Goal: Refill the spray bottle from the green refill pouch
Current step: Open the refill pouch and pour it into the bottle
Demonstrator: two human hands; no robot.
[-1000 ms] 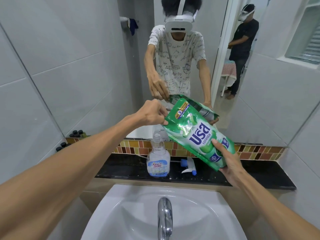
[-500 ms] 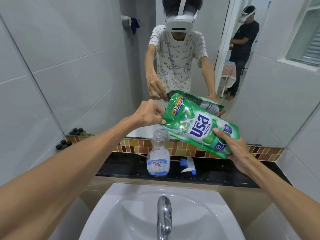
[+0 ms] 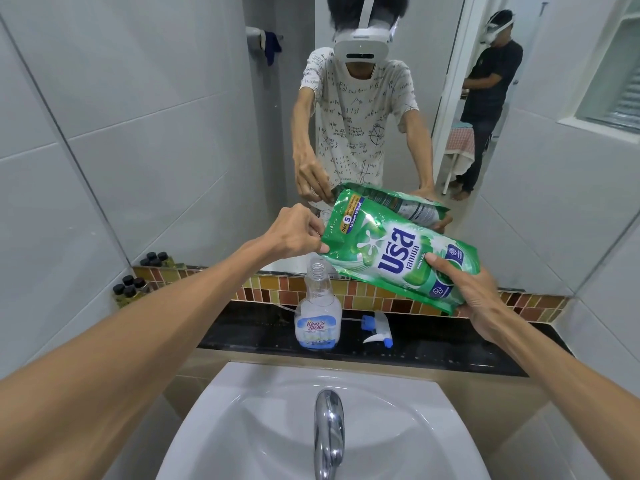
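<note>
Both hands on pouch point(image 3: 398, 251) | left hand point(image 3: 298, 233) fingers pinch corner | right hand point(image 3: 474, 292) grips base

White sink point(image 3: 242, 393) below, chrome tap point(image 3: 329, 434) at centre. Black ledge point(image 3: 433, 344), mosaic tile strip point(image 3: 277, 289), mirror point(image 3: 207, 133) above. Small dark-capped bottles point(image 3: 130, 289) in left corner.

Green refill pouch point(image 3: 401, 251) tilted above uncapped spray bottle point(image 3: 318, 311) (clear, upright), ledge
</note>
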